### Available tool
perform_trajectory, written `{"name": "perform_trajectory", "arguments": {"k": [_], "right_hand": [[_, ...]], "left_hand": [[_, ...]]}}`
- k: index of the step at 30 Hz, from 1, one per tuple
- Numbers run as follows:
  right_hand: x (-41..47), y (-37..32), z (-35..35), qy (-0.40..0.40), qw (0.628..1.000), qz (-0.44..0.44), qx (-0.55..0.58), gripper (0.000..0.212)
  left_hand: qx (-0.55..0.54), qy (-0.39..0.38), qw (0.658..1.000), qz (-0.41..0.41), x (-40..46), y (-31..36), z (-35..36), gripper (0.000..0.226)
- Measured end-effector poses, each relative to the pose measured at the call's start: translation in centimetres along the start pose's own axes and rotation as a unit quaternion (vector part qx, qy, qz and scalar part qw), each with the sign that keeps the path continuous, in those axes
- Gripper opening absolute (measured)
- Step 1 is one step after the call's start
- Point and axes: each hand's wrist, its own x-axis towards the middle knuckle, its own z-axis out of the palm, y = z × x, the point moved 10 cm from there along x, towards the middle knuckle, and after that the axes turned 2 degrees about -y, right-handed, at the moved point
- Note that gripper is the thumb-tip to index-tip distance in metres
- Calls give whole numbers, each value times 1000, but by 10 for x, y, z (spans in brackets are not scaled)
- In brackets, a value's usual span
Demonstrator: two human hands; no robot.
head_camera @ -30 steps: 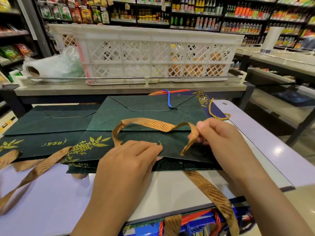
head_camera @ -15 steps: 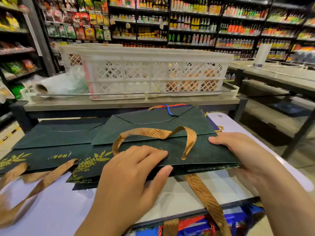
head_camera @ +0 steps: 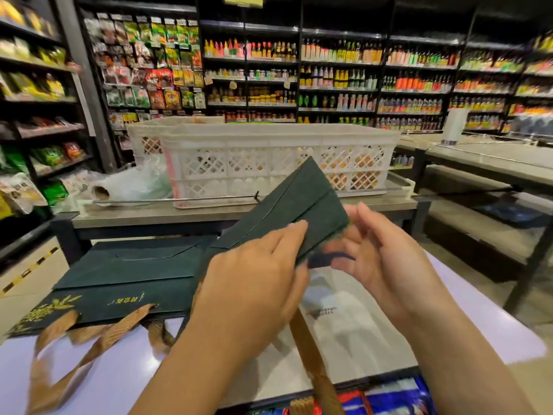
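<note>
My left hand (head_camera: 257,280) grips a folded dark green paper gift bag (head_camera: 299,202) and holds it tilted above the white table (head_camera: 466,319), its far end raised. The fingers lie on top of the bag; the thumb is hidden beneath. My right hand (head_camera: 380,256) is at the bag's right end with loosely bent fingers touching its edge. A gold ribbon handle (head_camera: 314,363) hangs down from the bag past the table's front edge. A second green bag (head_camera: 125,283) with gold print lies flat on the table to the left.
A white lattice crate (head_camera: 269,157) stands on a grey counter (head_camera: 143,217) just behind the table, with a clear plastic bag (head_camera: 131,184) left of it. Store shelves full of bottles and packets line the back. Blue and red packaging (head_camera: 386,399) shows below the table's front edge.
The top green bag has been lifted off the stack and tilted up. My left hand went from pressing flat on it to gripping it, and my right hand moved to its right end.
</note>
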Motion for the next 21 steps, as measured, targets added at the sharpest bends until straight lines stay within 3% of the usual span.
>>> {"name": "perform_trajectory", "arguments": {"k": [4, 8, 10, 12, 15, 18, 21], "right_hand": [[-1, 31, 7, -4, 999, 42, -26, 22], [-9, 72, 25, -24, 991, 128, -31, 19], [-10, 83, 36, -31, 987, 151, -35, 20], [-9, 90, 49, -47, 985, 162, -41, 22], [-5, 91, 62, -64, 985, 157, -37, 25], [5, 85, 34, 41, 993, 107, 4, 11], [3, 70, -3, 124, 991, 53, 0, 21]], "left_hand": [[36, 147, 986, -65, -1, -36, -51, 33], [-54, 282, 946, -153, -26, -72, -93, 37], [-139, 323, 909, -226, -40, -103, -94, 52], [-229, 362, 849, -309, -53, -134, -89, 61], [-263, 402, 792, -377, -66, -142, -84, 50], [-273, 450, 772, -357, -67, -125, -79, 31], [-417, 442, 716, -343, -61, -126, -53, 12]]}}
